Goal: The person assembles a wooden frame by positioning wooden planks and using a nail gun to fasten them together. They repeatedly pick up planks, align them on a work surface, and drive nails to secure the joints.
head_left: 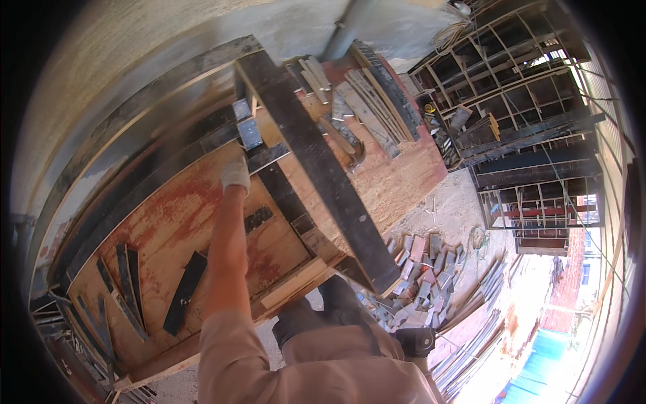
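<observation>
My left hand (235, 174), in a pale work glove, reaches over a large reddish-brown wooden workbench (168, 222). Its fingers are blurred against the wood, so their grip does not show. Just beyond the fingertips lie small blue-grey blocks (249, 134) beside a dark strip. A long curved dark panel frame (134, 192) runs along the bench to the left of this hand. To its right, a long black board (316, 168) slants across the bench on edge. My right hand is out of view. Near my right side is a black object (414, 342) I cannot make out.
Dark offcuts (185, 293) lie on the bench's near left. Wooden strips (377, 108) and a hammer (358, 156) rest at its far side. Cut block scraps (431, 269) are heaped on the floor at right, near long strips (471, 363). Stacked framed panels (538, 148) stand beyond.
</observation>
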Available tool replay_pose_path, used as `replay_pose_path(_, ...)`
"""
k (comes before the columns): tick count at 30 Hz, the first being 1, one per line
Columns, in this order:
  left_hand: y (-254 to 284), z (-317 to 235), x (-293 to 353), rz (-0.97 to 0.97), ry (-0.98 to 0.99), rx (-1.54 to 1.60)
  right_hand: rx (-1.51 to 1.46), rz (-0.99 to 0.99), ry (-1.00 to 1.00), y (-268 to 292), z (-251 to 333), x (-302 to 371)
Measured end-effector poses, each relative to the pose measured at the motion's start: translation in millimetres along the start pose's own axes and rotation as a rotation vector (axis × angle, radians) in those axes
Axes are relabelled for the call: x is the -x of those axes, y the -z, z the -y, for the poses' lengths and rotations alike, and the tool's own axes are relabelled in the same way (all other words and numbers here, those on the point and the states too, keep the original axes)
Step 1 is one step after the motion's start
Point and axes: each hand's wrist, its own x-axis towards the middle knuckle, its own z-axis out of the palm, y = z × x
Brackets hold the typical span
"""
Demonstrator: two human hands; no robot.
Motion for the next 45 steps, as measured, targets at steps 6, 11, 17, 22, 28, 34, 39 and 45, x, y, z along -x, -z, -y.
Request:
replay_pose_path(6,74,-31,111,-0.29,-0.336,0.334,-0.037,0.111,-0.118,-2,-16,-28)
replay_pose_path(11,203,-57,199,-0.555,-0.153,0.763,0.094,0.182,0.127,0,-42,-107)
replay_pose_path(17,253,-104,247,-0.635,-0.09,0.821,-0.132,0.369,0.13,51,-5,-226)
replay_pose_path(22,227,-143,243,-0.566,-0.07,0.891,-0.589,0.321,-0.05,108,68,-271)
replay_pose_path(28,163,-158,213,-0.411,-0.204,1.21,-0.684,0.34,-0.078,150,143,-254)
replay_pose_path(34,137,-182,215,0.039,-0.349,2.014,-0.81,0.341,-0.02,156,162,-214)
replay_pose_path(39,158,-187,220,-0.016,-0.38,1.636,-0.754,0.26,0.023,174,176,-164)
replay_pose_path(45,148,-143,185,0.549,-0.544,1.707,-0.218,0.134,0.609,228,196,-122)
